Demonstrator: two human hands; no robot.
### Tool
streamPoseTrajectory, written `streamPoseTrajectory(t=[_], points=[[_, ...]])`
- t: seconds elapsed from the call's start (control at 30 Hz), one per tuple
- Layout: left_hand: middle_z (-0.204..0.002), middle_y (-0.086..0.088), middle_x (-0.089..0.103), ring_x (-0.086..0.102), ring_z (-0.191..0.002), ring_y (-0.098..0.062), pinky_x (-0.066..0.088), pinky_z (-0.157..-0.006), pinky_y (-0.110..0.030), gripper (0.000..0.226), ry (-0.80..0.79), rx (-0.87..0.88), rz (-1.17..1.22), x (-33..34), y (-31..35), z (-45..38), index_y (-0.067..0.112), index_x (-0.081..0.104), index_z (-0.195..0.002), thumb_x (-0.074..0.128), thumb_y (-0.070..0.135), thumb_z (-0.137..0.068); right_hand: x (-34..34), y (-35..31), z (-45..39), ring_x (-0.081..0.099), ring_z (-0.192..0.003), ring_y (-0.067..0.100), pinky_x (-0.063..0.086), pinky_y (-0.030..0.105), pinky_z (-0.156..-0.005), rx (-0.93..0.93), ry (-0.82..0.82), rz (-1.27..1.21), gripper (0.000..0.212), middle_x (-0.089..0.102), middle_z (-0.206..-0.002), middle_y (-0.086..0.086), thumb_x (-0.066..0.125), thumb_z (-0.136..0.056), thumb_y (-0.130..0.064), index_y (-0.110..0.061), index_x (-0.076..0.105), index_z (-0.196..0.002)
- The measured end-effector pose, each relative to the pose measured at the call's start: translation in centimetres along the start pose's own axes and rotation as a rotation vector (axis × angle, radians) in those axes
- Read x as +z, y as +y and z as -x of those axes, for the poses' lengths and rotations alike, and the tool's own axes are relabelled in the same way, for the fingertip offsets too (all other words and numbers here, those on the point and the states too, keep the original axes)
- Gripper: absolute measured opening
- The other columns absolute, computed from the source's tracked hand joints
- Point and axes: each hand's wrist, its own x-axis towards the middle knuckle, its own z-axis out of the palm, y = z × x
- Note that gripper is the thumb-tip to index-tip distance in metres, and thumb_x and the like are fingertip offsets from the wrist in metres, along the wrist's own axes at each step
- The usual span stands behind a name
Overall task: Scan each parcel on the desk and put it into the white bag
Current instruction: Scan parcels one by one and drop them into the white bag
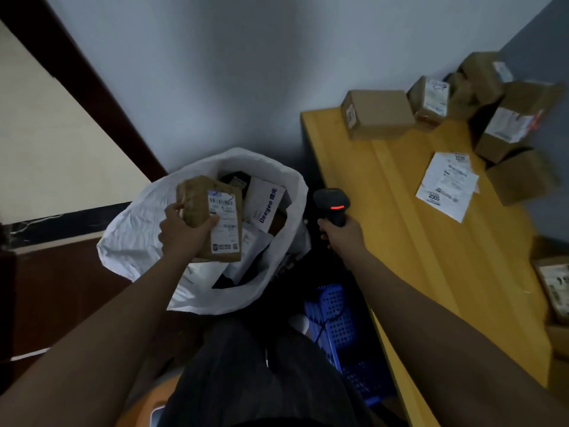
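Note:
My left hand (181, 231) grips a brown parcel (201, 197) with a white shipping label, held over the open mouth of the white bag (129, 232) on the floor. Inside the bag lie several parcels, among them a white box (267, 201) with blue lettering. My right hand (341, 235) holds a black barcode scanner (332, 204) by its handle, its red light glowing, between the bag and the yellow desk (400, 229). On the desk lie several brown cardboard parcels (380, 114) and a flat white labelled parcel (446, 186).
The desk stands to the right against a grey wall. A blue perforated plastic basket (335, 318) sits on the floor below the desk edge. A dark door frame (92, 97) runs along the left. More boxes (554, 282) sit at the desk's right edge.

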Motion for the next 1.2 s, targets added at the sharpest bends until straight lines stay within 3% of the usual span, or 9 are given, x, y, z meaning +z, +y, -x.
streamPoseTrajectory(t=[0.13,0.23,0.37,0.4,0.47,0.53,0.6,0.9,1.2], points=[[-0.138,-0.013,0.045,0.047,-0.124,-0.036,0.040,-0.105,-0.047,0.096,-0.318,0.014,-0.157,1.2,-0.6,-3.0,0.023,0.031,-0.139,0.079,0.058,-0.065,1.2,-0.2,0.4,0.055,-0.077,0.025,0.042,0.037,-0.067,0.048,0.045,0.022,0.034,0.065,-0.098,0.028,0.065,-0.089,-0.022,0.007,0.059,-0.107],[-0.145,-0.012,0.043,0.045,-0.131,-0.033,0.038,-0.108,-0.046,0.089,-0.469,0.196,-0.183,3.2,0.7,-4.8,0.017,0.029,-0.147,0.075,0.047,-0.077,1.1,0.1,0.7,0.059,-0.078,0.028,0.045,0.040,-0.067,0.078,0.113,0.008,0.015,0.067,-0.096,0.023,0.066,-0.090,-0.022,-0.009,0.061,-0.094],[-0.161,-0.010,-0.012,-0.008,-0.148,-0.033,0.000,-0.117,-0.052,0.091,-0.585,0.203,-0.591,5.0,2.1,-6.1,0.023,-0.013,-0.153,0.044,0.061,-0.092,0.7,0.9,1.2,0.063,-0.075,0.026,0.052,0.043,-0.071,0.099,0.193,-0.040,0.012,0.066,-0.081,0.009,0.067,-0.091,-0.021,-0.012,0.060,-0.096],[-0.161,-0.011,-0.011,-0.007,-0.148,-0.034,0.002,-0.118,-0.052,0.089,-0.628,0.236,-0.619,5.1,2.0,-6.5,0.023,-0.012,-0.153,0.043,0.059,-0.094,0.7,1.0,1.4,0.063,-0.074,0.026,0.051,0.042,-0.069,0.106,0.204,-0.053,0.011,0.065,-0.081,0.008,0.067,-0.091,-0.020,-0.014,0.059,-0.095],[-0.159,-0.015,0.017,0.019,-0.144,-0.036,0.021,-0.116,-0.047,0.073,-0.708,0.370,-0.585,4.8,2.4,-6.7,0.016,0.009,-0.154,0.047,0.042,-0.098,0.6,1.4,1.8,0.062,-0.073,0.026,0.049,0.040,-0.065,0.120,0.213,-0.069,0.011,0.065,-0.082,0.010,0.066,-0.092,-0.020,-0.016,0.056,-0.096],[-0.136,-0.013,0.050,0.049,-0.124,-0.032,0.042,-0.098,-0.038,0.044,-0.740,0.479,-0.512,4.3,3.0,-6.4,0.006,0.042,-0.139,0.047,0.026,-0.100,0.6,1.7,2.0,0.062,-0.072,0.026,0.048,0.038,-0.063,0.132,0.224,-0.078,0.014,0.065,-0.082,0.011,0.066,-0.092,-0.019,-0.013,0.057,-0.100],[-0.122,-0.007,0.059,0.057,-0.108,-0.025,0.046,-0.088,-0.034,0.031,-0.693,0.480,-0.468,4.1,4.0,-5.7,0.008,0.054,-0.124,0.043,0.025,-0.101,0.4,2.1,2.2,0.063,-0.072,0.025,0.048,0.038,-0.064,0.129,0.236,-0.068,0.017,0.066,-0.083,0.012,0.067,-0.092,-0.019,-0.009,0.058,-0.102],[-0.080,-0.008,0.062,0.059,-0.074,-0.023,0.049,-0.071,-0.043,0.019,-0.731,0.762,-0.380,7.3,13.7,0.4,0.014,0.054,-0.091,0.045,0.028,-0.100,-4.6,3.5,3.8,0.056,-0.058,0.019,0.039,0.027,-0.050,0.190,0.332,-0.115,0.019,0.064,-0.083,0.017,0.064,-0.090,-0.018,0.000,0.062,-0.098],[-0.096,-0.003,0.067,0.064,-0.081,-0.024,0.054,-0.075,-0.046,0.015,-0.920,0.918,-0.400,19.1,19.9,13.1,0.026,0.052,-0.105,0.044,0.038,-0.100,-16.9,9.4,7.3,0.060,-0.060,0.018,0.043,0.032,-0.058,0.263,0.544,-0.234,0.011,0.068,-0.094,0.020,0.063,-0.090,-0.019,-0.008,0.063,-0.091]])
